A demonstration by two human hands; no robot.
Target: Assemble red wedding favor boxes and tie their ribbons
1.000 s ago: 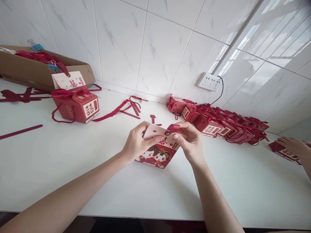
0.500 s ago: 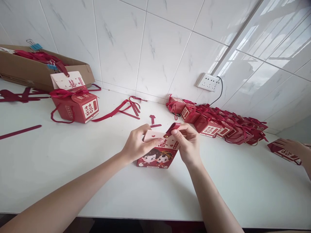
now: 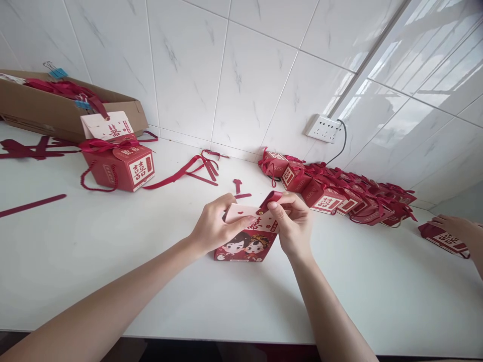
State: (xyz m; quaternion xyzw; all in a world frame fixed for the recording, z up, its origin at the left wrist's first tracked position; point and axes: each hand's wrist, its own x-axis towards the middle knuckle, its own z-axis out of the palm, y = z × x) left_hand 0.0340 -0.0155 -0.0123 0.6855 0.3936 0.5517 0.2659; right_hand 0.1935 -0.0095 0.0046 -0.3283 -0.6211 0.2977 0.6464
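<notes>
A red and pale pink gift bag with two cartoon faces stands upright on the white table in front of me. My left hand grips its upper left edge, thumb across the pink top flap. Between the thumb and fingers of my right hand is a dark red ribbon loop, which comes out of a small eyelet in that flap. My right fingers partly cover the bag's upper right corner.
A finished-looking red gift box with a bow stands at left, before a cardboard carton of ribbons. Loose ribbon pieces lie behind my hands. Several red boxes line the wall below a power strip. Another person's hand rests on a red box at far right.
Hardly anything differs. The whole view has shifted very slightly, and both hands keep the same hold on the bag and ribbon.
</notes>
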